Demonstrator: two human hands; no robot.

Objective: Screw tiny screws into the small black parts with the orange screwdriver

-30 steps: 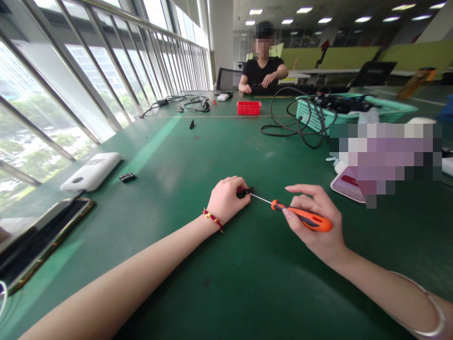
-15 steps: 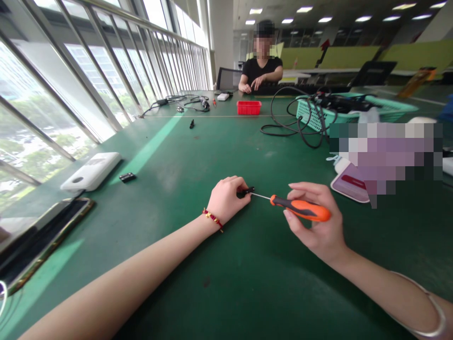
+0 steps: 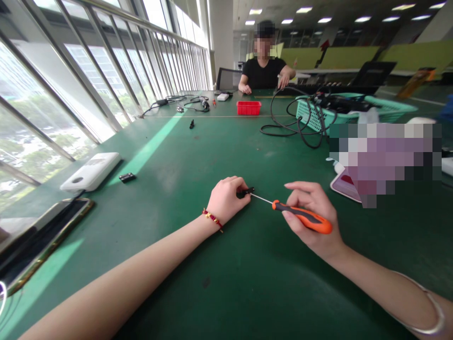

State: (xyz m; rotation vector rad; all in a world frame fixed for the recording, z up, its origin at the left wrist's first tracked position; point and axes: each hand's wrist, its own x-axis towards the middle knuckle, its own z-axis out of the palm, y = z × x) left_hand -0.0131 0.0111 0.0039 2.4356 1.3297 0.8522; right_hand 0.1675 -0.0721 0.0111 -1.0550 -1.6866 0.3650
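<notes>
My left hand rests on the green table, thumb and fingers closed round a small black part whose near end is hidden in the grip. In my right hand is a screwdriver with an orange and black handle, held between thumb and fingers while the index finger stands off it. Its thin metal shaft points left, and the tip meets the exposed end of the black part; how it sits there is too small to make out.
Left of my hands lie a small black piece, a white power bank and a phone. Farther back are another black piece, a red bin and a teal basket with cables. A person sits opposite.
The screwdriver's handle has dropped slightly and turned in my right hand, with the index finger lifted away. My left hand is unmoved. The person opposite has moved one hand toward the cables.
</notes>
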